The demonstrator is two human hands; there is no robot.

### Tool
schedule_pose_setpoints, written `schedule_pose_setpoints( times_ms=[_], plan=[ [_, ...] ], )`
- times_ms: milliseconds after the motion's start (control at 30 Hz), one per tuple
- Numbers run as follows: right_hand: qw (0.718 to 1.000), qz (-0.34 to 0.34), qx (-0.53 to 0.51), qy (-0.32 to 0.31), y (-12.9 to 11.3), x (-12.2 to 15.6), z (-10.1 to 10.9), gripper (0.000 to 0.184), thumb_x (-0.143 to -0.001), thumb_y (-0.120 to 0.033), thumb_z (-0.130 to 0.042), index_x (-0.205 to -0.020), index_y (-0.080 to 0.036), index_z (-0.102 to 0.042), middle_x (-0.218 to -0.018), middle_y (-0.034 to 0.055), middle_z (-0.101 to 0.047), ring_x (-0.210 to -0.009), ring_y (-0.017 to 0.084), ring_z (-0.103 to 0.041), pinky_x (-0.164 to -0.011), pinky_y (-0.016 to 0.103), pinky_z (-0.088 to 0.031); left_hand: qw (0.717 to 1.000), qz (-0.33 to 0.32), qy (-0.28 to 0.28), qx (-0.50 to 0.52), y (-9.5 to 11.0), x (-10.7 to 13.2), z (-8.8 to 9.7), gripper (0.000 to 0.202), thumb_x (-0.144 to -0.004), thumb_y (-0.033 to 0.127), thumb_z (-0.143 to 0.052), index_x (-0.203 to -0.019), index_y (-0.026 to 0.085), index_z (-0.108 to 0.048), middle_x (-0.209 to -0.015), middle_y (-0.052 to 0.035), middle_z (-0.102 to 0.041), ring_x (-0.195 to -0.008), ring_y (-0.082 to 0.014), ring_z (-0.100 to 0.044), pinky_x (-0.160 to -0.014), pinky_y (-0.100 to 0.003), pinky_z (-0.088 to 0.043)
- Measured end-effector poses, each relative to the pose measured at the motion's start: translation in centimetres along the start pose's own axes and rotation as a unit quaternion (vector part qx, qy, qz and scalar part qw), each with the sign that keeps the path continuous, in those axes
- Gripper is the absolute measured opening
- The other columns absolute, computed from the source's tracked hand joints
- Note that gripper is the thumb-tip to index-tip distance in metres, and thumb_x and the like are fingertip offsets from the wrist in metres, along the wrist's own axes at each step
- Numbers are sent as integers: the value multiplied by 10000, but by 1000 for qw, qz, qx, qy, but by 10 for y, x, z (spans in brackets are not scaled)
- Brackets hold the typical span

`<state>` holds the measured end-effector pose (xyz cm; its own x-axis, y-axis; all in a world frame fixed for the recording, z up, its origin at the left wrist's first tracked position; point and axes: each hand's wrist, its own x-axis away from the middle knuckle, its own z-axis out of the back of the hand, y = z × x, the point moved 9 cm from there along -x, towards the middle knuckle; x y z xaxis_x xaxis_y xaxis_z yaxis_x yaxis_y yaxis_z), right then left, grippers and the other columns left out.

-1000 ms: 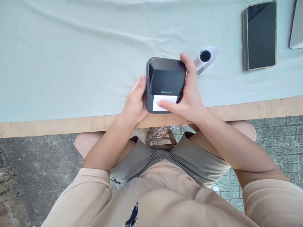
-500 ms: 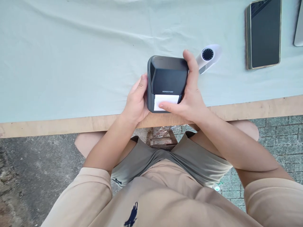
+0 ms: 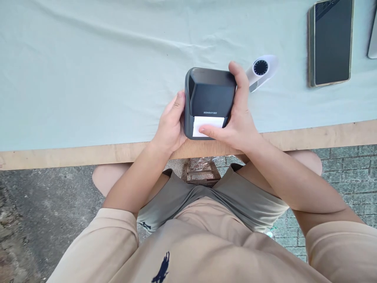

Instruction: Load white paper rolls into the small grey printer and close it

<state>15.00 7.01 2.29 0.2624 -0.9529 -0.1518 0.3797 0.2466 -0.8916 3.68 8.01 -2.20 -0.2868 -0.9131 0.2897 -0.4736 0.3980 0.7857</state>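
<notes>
A dark grey label printer [image 3: 209, 93] stands near the table's front edge, with a white label [image 3: 207, 125] sticking out of its front slot. My left hand [image 3: 169, 127] grips the printer's left side, fingers curled around it. My right hand [image 3: 240, 122] holds the right side, fingers reaching up along the far corner, while its thumb presses on the white label.
A pale green cloth [image 3: 88, 74] covers the wooden table [image 3: 73, 155]. A small white device with a round black dial [image 3: 261, 70] lies just right of the printer. A dark phone [image 3: 331, 41] lies at the far right, a silver object [image 3: 373, 35] beside it.
The view has shifted slightly; both hands stay clasped on the printer, and the right thumb remains on the label.
</notes>
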Motion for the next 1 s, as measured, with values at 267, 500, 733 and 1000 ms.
schedule_pose_setpoints(
  times_ms=[267, 500, 733, 1000],
  plan=[
    [1000, -15, 15, -5, 2, 0, -2, 1051, -721, -552, -721, -1487, -320, -40, -1505, 95, -350, -1415, 289, -392, -1181, 486, -413, 1000, 6, 19, 14, -1, 1, 3, 388, -1000, 425, -359, -981, 219, -687, -1021, -14, -731, -1411, -230, -481, -1115, -389, -505],
    [1000, -2, 17, -3, 1, -1, -1, 1039, -727, -547, -722, -1485, -313, -51, -1498, 98, -352, -1426, 276, -381, -1192, 474, -403, 1000, -5, 20, 4, 1, 0, 3, 394, -993, 450, -376, -970, 215, -692, -1001, -21, -739, -1413, -229, -479, -1125, -379, -490],
    [1000, -5, 26, 2, 0, 1, -1, 1019, -748, -610, -675, -1493, -317, -45, -1497, 91, -378, -1420, 277, -385, -1188, 485, -396, 999, -17, 30, -1, 2, 1, 4, 383, -985, 455, -399, -946, 218, -697, -1004, -12, -752, -1403, -222, -491, -1126, -379, -495],
    [997, 44, 64, -28, -11, -9, 21, 737, -809, -565, -633, -1431, -337, -312, -1500, 61, -399, -1385, 286, -417, -1117, 495, -466, 999, -6, 17, 28, -1, 1, 4, 351, -979, 424, -427, -929, 219, -708, -1086, -4, -764, -1357, -215, -546, -1092, -348, -539]
  ],
)
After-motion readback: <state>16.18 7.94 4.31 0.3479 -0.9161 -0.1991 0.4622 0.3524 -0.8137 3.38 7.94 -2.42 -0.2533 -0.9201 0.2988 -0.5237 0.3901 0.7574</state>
